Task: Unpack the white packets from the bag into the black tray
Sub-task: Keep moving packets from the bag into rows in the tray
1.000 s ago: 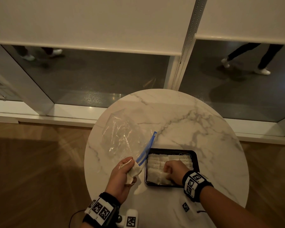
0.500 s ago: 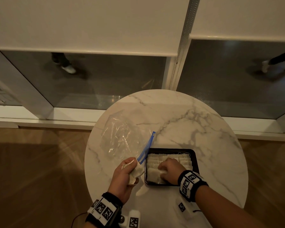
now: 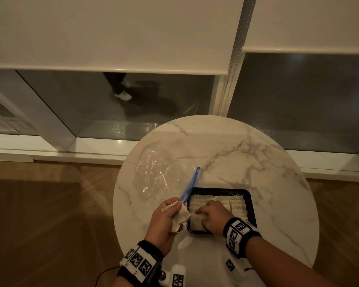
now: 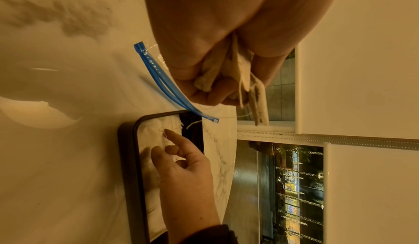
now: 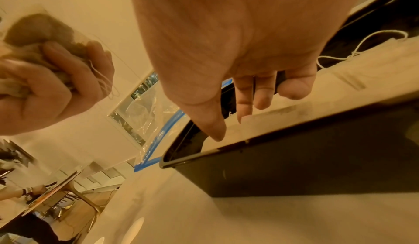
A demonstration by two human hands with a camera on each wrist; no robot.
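The desk (image 3: 247, 162) carries the bag (image 3: 155, 179) at 10 o'clock, apparently emptied, and the tray (image 3: 252, 204) at 6. In the tray, packets (image 3: 237, 204) lie in rows; the right hand (image 3: 212, 216) presses one flat, fingers relaxed. The left hand (image 3: 164, 222) grips a crumpled bunch (image 3: 179, 216). They look light, soft and limp; pinch one by an edge.

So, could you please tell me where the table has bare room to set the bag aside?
Bare marble lies beyond the tray and along the table's right edge. The near-left is crowded: bag, left hand, right hand.
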